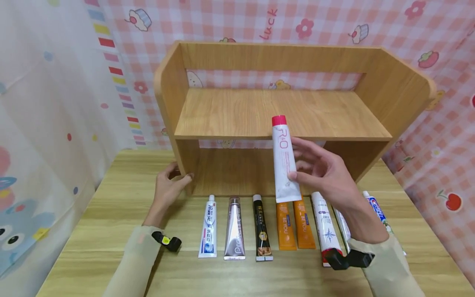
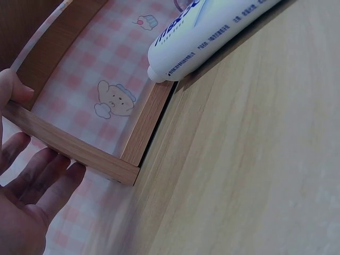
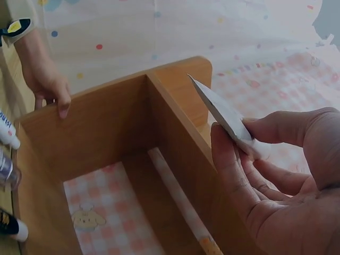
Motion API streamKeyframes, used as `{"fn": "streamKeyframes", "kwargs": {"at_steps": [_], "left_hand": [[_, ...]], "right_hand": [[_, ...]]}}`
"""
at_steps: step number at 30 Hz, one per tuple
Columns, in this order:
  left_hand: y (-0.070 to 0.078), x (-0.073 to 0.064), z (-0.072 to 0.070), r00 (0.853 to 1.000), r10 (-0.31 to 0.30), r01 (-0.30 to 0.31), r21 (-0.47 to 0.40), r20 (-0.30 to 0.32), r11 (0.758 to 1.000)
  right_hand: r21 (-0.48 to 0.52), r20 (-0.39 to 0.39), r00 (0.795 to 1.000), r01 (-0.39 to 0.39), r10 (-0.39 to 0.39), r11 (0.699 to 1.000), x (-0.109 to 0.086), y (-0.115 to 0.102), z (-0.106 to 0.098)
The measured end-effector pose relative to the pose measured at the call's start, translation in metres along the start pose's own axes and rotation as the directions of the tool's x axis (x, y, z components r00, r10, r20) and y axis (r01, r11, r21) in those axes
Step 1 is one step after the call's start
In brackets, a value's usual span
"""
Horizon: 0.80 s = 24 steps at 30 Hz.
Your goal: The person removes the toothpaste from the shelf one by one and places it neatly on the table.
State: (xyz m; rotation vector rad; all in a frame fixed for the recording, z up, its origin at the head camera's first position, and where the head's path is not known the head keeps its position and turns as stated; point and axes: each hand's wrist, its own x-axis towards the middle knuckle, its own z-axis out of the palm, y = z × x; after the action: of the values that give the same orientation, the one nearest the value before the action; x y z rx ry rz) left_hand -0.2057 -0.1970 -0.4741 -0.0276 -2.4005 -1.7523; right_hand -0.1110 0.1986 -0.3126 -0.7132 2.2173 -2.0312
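My right hand pinches a white toothpaste tube with a red cap, thumb on one side and fingers behind. The tube is held cap up in front of the edge of the wooden shelf's upper board. In the right wrist view the tube shows nearly edge-on between thumb and fingers. At the shelf's lower left, my left hand grips the side panel. In the left wrist view its thumb is on one side of the panel and its fingers on the other.
In a row before the shelf lie a white-blue tube, a silver tube, a black tube, two orange tubes and a white-red tube. Farther right, a Crest tube is partly behind my right wrist. A checkered cloth hangs behind.
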Motion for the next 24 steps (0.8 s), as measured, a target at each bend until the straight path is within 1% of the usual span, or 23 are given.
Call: {"fn": "streamKeyframes", "kwargs": {"at_steps": [4,9,12,17,18,22,24], "left_hand": [[0.0,0.001,0.002,1.0,-0.001,0.001,0.005,-0.005,1.0],[0.0,-0.002,0.001,1.0,-0.01,0.01,0.022,-0.013,1.0],[0.0,-0.004,-0.001,1.0,-0.018,0.018,0.03,-0.018,0.999],[0.001,-0.004,-0.002,1.0,-0.019,0.019,0.021,-0.006,1.0],[0.001,-0.004,-0.001,1.0,-0.016,0.016,0.019,-0.005,1.0],[0.001,-0.002,0.001,1.0,-0.003,0.003,0.012,-0.008,1.0],[0.0,-0.001,0.002,1.0,0.007,-0.007,0.012,-0.009,1.0]], "right_hand": [[-0.018,-0.004,1.0,0.001,-0.001,1.0,-0.012,0.004,-0.012],[-0.009,-0.004,1.0,-0.009,0.009,1.0,-0.027,0.012,-0.023],[0.005,0.002,1.0,-0.021,0.021,1.0,-0.035,0.019,-0.028],[0.042,0.013,1.0,-0.008,0.007,0.999,-0.048,0.03,-0.038],[0.047,0.011,1.0,-0.002,0.002,0.999,-0.05,0.033,-0.041],[0.028,-0.032,0.999,-0.019,0.02,0.999,-0.064,0.042,-0.051],[0.048,-0.043,0.999,-0.018,0.02,0.999,-0.071,0.048,-0.058]]}}
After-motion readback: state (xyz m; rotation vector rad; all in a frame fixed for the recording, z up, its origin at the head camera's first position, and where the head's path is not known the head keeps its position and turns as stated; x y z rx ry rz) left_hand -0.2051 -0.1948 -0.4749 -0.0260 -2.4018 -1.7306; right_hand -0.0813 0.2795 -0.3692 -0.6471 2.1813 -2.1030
